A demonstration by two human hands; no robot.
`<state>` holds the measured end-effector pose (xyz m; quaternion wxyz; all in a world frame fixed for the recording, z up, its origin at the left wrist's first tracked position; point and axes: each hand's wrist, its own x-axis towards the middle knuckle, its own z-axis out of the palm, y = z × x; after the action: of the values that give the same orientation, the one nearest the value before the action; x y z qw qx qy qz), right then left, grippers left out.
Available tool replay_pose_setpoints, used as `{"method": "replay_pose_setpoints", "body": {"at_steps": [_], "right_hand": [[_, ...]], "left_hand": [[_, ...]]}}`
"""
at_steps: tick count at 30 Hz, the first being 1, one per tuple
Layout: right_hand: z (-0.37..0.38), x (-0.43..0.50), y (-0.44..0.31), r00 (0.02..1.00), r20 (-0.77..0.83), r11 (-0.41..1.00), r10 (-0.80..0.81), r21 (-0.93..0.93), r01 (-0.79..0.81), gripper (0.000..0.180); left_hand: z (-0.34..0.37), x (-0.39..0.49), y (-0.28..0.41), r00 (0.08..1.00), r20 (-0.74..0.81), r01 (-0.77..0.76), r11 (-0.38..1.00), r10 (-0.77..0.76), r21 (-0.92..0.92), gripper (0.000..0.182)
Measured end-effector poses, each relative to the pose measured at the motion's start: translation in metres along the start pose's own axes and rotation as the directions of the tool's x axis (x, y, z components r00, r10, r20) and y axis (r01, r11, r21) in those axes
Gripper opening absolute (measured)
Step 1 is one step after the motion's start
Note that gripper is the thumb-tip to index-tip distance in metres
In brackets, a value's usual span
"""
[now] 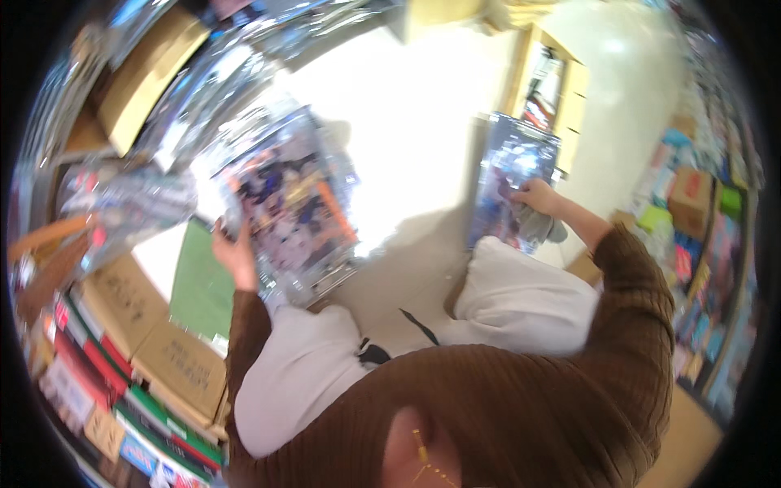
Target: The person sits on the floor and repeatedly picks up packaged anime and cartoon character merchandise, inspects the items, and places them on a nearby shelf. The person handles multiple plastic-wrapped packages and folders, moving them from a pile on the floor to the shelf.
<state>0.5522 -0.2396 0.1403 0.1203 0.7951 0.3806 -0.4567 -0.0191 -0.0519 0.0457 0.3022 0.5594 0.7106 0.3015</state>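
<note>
My left hand (237, 253) grips the left edge of a plastic-wrapped pack (293, 201) with a colourful cartoon-like print, held tilted above the floor. At the right, my right hand (540, 198) has its fingers closed at the face of a dark, glossy plastic-wrapped pack (497, 177), which stands near my knee. A bunched grey cloth-like thing (534, 226) hangs just under that hand; whether the fingers hold it too is blurred. Glare whitens the floor (421, 122) between the two packs.
Stacked plastic-wrapped packs (213, 97) fill the shelving at the left. Cardboard boxes (180, 366), a green board (204, 280) and red and green boxes (165, 427) stand at my left side. A pale wooden frame (570, 116) lies ahead; shelves of small goods (689, 201) line the right.
</note>
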Motion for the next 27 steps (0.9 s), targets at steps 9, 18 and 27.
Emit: {"method": "replay_pose_setpoints", "body": {"at_steps": [9, 18, 27], "right_hand": [[0.073, 0.086, -0.232, 0.809, -0.083, 0.798, -0.582, 0.131, 0.588, 0.08], [0.128, 0.096, -0.313, 0.916, -0.207, 0.845, -0.344, 0.356, 0.398, 0.053], [0.098, 0.098, -0.31, 0.927, 0.062, 0.756, -0.369, 0.601, 0.26, 0.078]], "left_hand": [[0.006, 0.0, -0.003, 0.824, 0.438, 0.544, 0.719, -0.359, -0.433, 0.084], [0.002, 0.007, 0.021, 0.636, 0.682, 0.759, 0.453, -0.361, -0.468, 0.059], [0.012, 0.005, 0.023, 0.545, 0.765, 0.835, 0.306, -0.344, -0.457, 0.034]]}}
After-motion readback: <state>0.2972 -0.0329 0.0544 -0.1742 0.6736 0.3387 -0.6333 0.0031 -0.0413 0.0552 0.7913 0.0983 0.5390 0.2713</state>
